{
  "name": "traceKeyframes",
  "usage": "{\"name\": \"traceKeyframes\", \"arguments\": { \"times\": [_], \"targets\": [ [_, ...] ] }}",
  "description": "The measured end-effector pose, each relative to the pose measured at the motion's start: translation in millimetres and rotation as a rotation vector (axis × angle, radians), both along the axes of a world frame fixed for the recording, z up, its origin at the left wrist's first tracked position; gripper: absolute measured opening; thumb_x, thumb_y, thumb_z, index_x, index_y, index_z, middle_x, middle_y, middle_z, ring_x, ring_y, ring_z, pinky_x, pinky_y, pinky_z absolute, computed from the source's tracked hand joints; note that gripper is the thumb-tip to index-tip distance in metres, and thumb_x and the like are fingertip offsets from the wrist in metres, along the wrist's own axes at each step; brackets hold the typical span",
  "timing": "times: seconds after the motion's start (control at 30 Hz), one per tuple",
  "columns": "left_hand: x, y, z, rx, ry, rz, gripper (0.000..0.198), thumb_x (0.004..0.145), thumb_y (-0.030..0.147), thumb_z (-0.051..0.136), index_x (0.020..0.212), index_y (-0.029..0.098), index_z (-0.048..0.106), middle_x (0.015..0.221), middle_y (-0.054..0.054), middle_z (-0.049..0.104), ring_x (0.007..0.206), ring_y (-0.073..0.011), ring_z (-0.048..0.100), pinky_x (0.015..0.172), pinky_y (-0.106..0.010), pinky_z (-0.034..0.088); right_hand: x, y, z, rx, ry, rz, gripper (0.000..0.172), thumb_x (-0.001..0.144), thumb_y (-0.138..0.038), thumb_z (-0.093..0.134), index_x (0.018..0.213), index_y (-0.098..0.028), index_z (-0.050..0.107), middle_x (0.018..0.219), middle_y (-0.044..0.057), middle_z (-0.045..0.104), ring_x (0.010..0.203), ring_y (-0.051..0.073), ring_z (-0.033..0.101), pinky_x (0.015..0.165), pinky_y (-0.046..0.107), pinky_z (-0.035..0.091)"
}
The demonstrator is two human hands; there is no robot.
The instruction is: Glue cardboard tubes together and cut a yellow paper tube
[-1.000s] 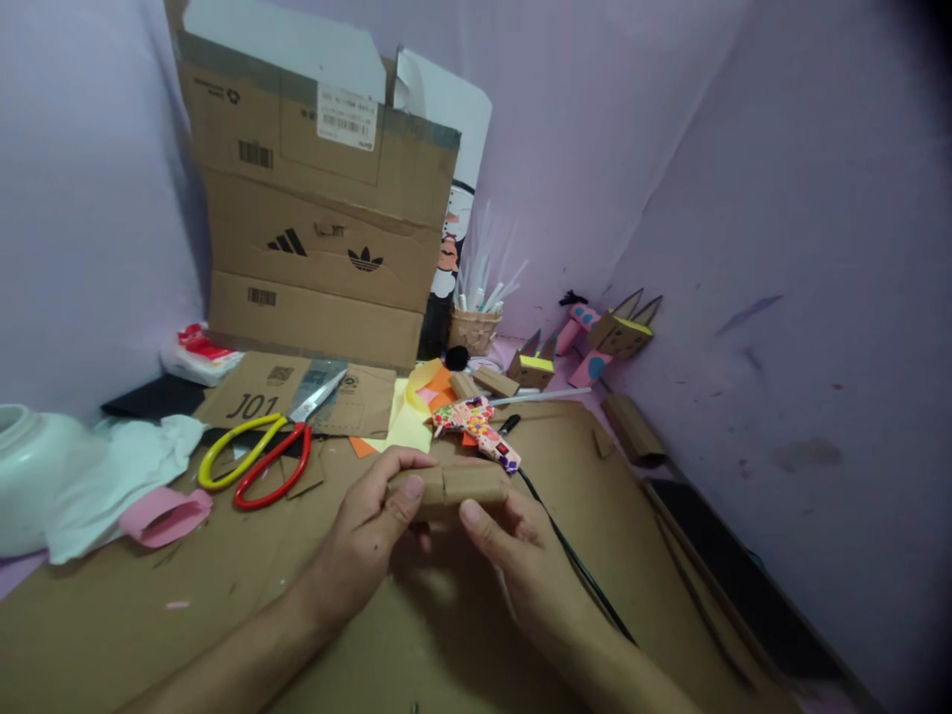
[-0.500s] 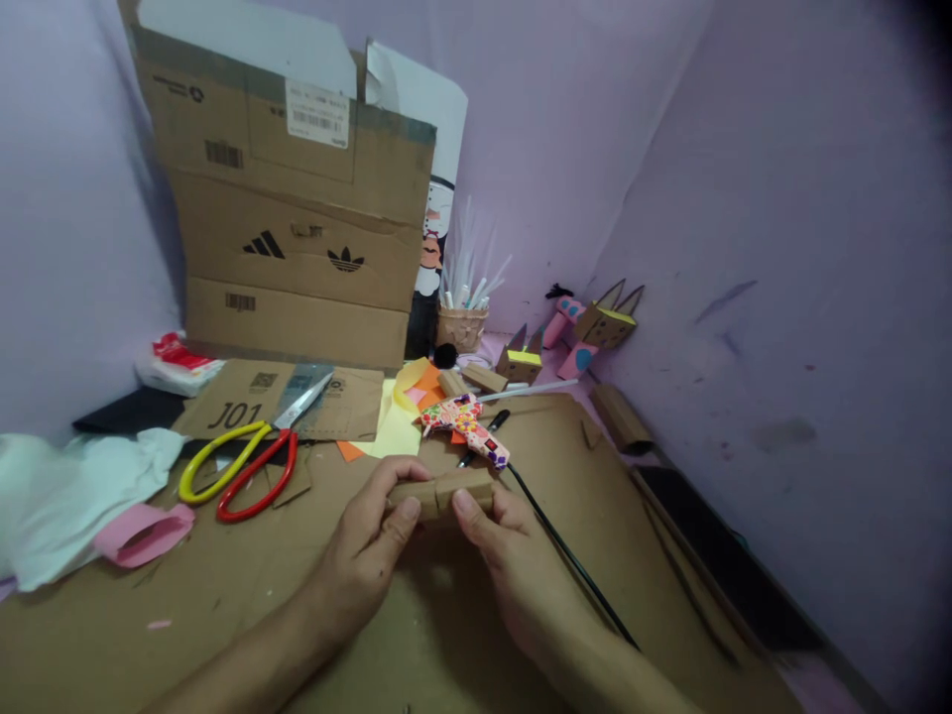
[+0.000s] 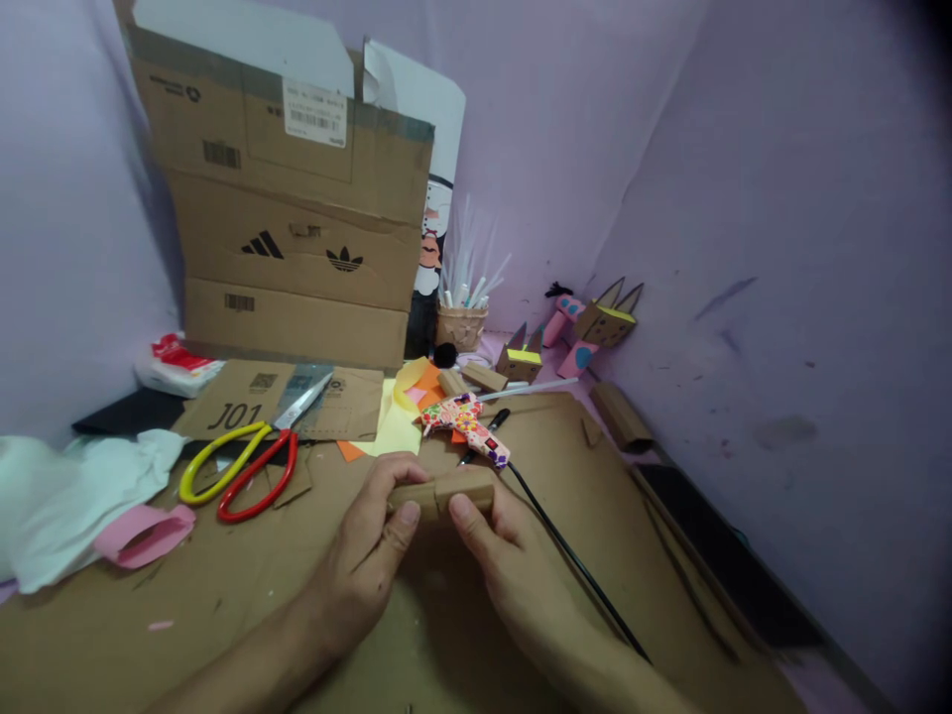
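Between my hands is a small folded cardboard piece (image 3: 462, 484) with a seam near its middle. My left hand (image 3: 379, 540) is closed on its left end, thumb pressed to the near face. The right end is pinched by my right hand (image 3: 495, 535), with the thumb on the front. Fingers behind the cardboard are mostly hidden. Just beyond lies a flower-patterned glue gun (image 3: 467, 424), its black cord (image 3: 572, 555) running past my right wrist. Scissors (image 3: 260, 466) with one yellow and one red handle lie open to the left.
A large cardboard box panel (image 3: 297, 228) stands against the wall. A pen cup (image 3: 462, 325), cardboard animal figures (image 3: 604, 322) and coloured paper (image 3: 398, 421) are at the back. White cloth (image 3: 66, 506) and a pink paper loop (image 3: 145, 535) lie left; a cardboard tube (image 3: 621, 418) lies right.
Almost nothing differs. Both hands keep their hold on the cardboard piece, which has shifted only very slightly.
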State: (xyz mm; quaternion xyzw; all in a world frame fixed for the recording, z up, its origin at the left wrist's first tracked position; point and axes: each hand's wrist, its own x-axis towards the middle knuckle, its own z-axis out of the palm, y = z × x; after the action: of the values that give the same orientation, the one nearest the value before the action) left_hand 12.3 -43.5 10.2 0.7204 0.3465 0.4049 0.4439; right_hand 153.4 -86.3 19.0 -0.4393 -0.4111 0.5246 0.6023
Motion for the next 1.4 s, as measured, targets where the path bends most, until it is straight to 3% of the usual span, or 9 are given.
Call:
{"name": "traceKeyframes", "arguments": {
  "times": [0.2, 0.33, 0.5, 0.67, 1.0, 1.1, 1.2, 1.3, 1.4],
  "targets": [
    [-5.9, 9.6, 12.7, -0.392, -0.242, -0.075, 0.053, 0.082, 0.043, 0.056, 0.129, 0.029, 0.035, 0.126, -0.007, 0.045, 0.113, -0.0265, 0.049, 0.08, -0.032, 0.049, 7.5, 3.0, -1.3, 0.226, -0.207, -0.141, 0.016, 0.08, -0.029, 0.06, 0.094, -0.023, 0.065, 0.102, 0.004, 0.057, 0.099, 0.021, 0.055, 0.087, 0.033, 0.045],
    [-11.2, 15.0, 14.5, -0.539, -0.18, -0.149, 0.046, 0.08, 0.047, 0.058, 0.118, 0.022, 0.047, 0.097, -0.006, 0.059, 0.068, -0.0166, 0.06, 0.056, -0.027, 0.049, 12.9, 5.8, -0.5, 0.258, -0.368, -0.133, 0.016, 0.075, -0.022, 0.063, 0.09, -0.023, 0.07, 0.107, 0.006, 0.055, 0.108, 0.023, 0.049, 0.095, 0.035, 0.039],
    [-10.4, 11.4, 10.6, -0.286, -0.054, -0.041, 0.037, 0.08, 0.045, 0.058, 0.11, 0.023, 0.054, 0.086, -0.002, 0.062, 0.065, -0.0151, 0.057, 0.06, -0.024, 0.045, 14.2, 7.9, -8.6, 0.149, -0.239, -0.076, 0.017, 0.08, -0.033, 0.06, 0.088, -0.022, 0.071, 0.119, 0.008, 0.054, 0.112, 0.025, 0.049, 0.095, 0.039, 0.039],
    [-7.4, 6.9, 6.8, -0.036, 0.067, 0.024, 0.028, 0.086, 0.039, 0.05, 0.109, 0.024, 0.055, 0.099, -0.003, 0.061, 0.071, -0.0167, 0.056, 0.064, -0.025, 0.043, 10.0, 4.4, -10.8, 0.122, -0.167, -0.081, 0.021, 0.08, -0.039, 0.061, 0.089, -0.023, 0.071, 0.112, 0.007, 0.06, 0.106, 0.024, 0.054, 0.095, 0.042, 0.04],
    [-2.2, -1.0, 3.9, 0.035, 0.047, 0.014, 0.028, 0.089, 0.036, 0.045, 0.114, 0.026, 0.052, 0.118, -0.006, 0.052, 0.112, -0.0243, 0.047, 0.096, -0.033, 0.036, 7.0, 1.9, -8.6, 0.156, -0.114, -0.089, 0.02, 0.081, -0.036, 0.06, 0.09, -0.023, 0.072, 0.111, 0.008, 0.059, 0.101, 0.023, 0.056, 0.089, 0.037, 0.044],
    [-1.5, -3.2, 8.4, -0.141, -0.045, -0.006, 0.037, 0.084, 0.041, 0.053, 0.118, 0.027, 0.05, 0.123, -0.006, 0.05, 0.114, -0.0268, 0.048, 0.097, -0.037, 0.037, 10.0, 1.6, -8.4, 0.167, -0.158, -0.099, 0.017, 0.081, -0.032, 0.06, 0.089, -0.023, 0.073, 0.117, 0.008, 0.055, 0.106, 0.025, 0.053, 0.091, 0.039, 0.043],
    [-2.2, 0.5, 13.1, -0.458, -0.241, 0.009, 0.045, 0.082, 0.046, 0.055, 0.122, 0.028, 0.042, 0.125, -0.006, 0.048, 0.1, -0.0244, 0.057, 0.083, -0.037, 0.049, 13.1, 2.0, -4.9, 0.219, -0.296, -0.123, 0.016, 0.081, -0.026, 0.059, 0.087, -0.023, 0.074, 0.117, 0.009, 0.054, 0.112, 0.026, 0.049, 0.094, 0.041, 0.04],
    [-3.2, 6.5, 15.6, -0.653, -0.33, 0.016, 0.044, 0.08, 0.05, 0.056, 0.113, 0.022, 0.046, 0.096, -0.005, 0.059, 0.075, -0.0193, 0.062, 0.058, -0.029, 0.053, 14.2, 2.5, -0.5, 0.284, -0.442, -0.107, 0.017, 0.079, -0.021, 0.059, 0.087, -0.024, 0.074, 0.115, 0.008, 0.056, 0.114, 0.025, 0.048, 0.1, 0.041, 0.034],
    [-3.7, 9.8, 13.8, -0.665, -0.328, -0.026, 0.04, 0.077, 0.048, 0.06, 0.103, 0.02, 0.05, 0.078, -0.001, 0.058, 0.062, -0.0146, 0.059, 0.049, -0.023, 0.049, 13.9, 2.6, 0.4, 0.258, -0.451, -0.069, 0.015, 0.078, -0.026, 0.062, 0.085, -0.022, 0.073, 0.115, 0.008, 0.056, 0.114, 0.026, 0.048, 0.099, 0.04, 0.034]
  ]
}}
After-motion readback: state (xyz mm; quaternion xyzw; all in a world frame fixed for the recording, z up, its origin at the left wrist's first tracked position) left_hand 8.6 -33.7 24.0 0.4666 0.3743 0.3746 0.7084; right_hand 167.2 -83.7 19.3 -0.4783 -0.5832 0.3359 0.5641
